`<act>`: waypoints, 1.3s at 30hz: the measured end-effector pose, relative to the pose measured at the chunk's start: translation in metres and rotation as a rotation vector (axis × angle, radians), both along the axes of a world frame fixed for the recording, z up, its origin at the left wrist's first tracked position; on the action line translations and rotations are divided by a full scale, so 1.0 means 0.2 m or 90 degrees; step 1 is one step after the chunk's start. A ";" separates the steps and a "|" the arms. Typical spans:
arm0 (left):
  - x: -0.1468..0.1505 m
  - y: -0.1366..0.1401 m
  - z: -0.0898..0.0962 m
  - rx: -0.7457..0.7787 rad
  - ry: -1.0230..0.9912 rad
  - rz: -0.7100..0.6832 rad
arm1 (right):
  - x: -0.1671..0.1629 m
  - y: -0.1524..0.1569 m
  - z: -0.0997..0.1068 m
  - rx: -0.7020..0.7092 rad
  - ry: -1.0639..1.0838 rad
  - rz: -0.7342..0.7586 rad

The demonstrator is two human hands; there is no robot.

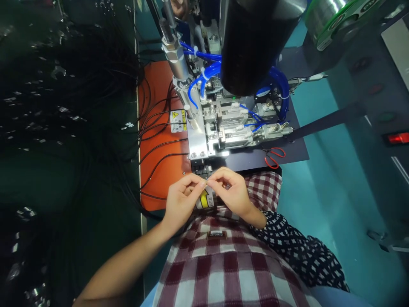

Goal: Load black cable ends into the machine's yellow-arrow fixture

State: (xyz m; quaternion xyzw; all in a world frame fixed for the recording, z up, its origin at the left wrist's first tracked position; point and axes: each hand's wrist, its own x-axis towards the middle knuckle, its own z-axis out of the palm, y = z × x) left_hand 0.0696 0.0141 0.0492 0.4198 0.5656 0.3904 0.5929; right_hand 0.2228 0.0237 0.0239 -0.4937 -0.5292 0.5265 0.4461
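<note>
My left hand (181, 199) and my right hand (230, 191) meet fingertip to fingertip just in front of a small metal machine (220, 128). Both pinch the same tiny piece between thumb and forefinger; it is too small to name, and it looks like the end of a thin black cable (153, 197) that runs off to the left. The hands hover over a checked cloth (262, 187) and a yellow warning label (206, 199). The machine's slotted front block (203, 169) lies right behind my fingertips.
An orange mat (159, 128) carries several black cables that fan left into a dark heap (64, 106). Blue air hoses (204, 72) and a black cylinder (252, 42) stand above the machine. Red-handled scissors (274, 157) lie to its right. A red switch (398, 137) glows far right.
</note>
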 end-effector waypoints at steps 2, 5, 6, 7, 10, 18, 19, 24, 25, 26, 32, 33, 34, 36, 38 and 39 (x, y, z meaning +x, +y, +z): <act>0.00 0.00 -0.01 0.034 0.020 -0.002 | 0.00 0.00 0.00 0.009 -0.024 0.009; 0.01 -0.02 -0.03 0.106 0.060 0.001 | 0.00 0.00 0.01 -0.036 -0.002 0.018; 0.01 -0.02 -0.04 0.129 0.074 0.004 | -0.01 0.00 0.02 -0.066 0.023 0.022; 0.01 -0.03 -0.05 0.154 0.087 0.008 | -0.01 0.00 0.02 -0.099 0.051 0.026; 0.01 -0.04 -0.07 0.239 0.111 0.029 | -0.01 0.00 0.04 -0.196 0.134 0.044; -0.02 -0.03 -0.08 0.331 0.092 -0.049 | 0.01 -0.03 0.04 -0.322 0.282 0.103; -0.02 -0.02 -0.08 0.315 0.081 -0.068 | 0.02 -0.03 0.04 -0.318 0.272 0.106; -0.06 0.04 -0.05 0.175 0.017 -0.201 | 0.05 -0.01 0.06 -0.278 0.182 0.106; -0.06 0.05 -0.04 0.143 0.025 -0.209 | 0.05 0.00 0.05 -0.267 0.170 0.097; -0.07 0.06 -0.03 0.124 0.049 -0.202 | 0.06 0.02 0.04 -0.256 0.157 0.086; -0.10 0.12 -0.05 0.365 0.402 -0.180 | 0.05 0.13 -0.05 -0.220 0.093 0.047; -0.11 0.12 -0.07 0.404 0.439 -0.185 | 0.05 0.15 -0.07 -0.221 0.092 0.046; -0.12 0.13 -0.08 0.433 0.466 -0.191 | 0.04 0.16 -0.08 -0.224 0.093 0.045; -0.13 0.14 -0.11 0.475 0.508 -0.216 | 0.04 0.16 -0.11 -0.231 0.094 0.041; -0.14 0.15 -0.13 0.501 0.541 -0.246 | 0.03 0.16 -0.12 -0.234 0.092 0.031; -0.15 0.15 -0.13 0.512 0.554 -0.262 | 0.03 0.16 -0.12 -0.234 0.090 0.027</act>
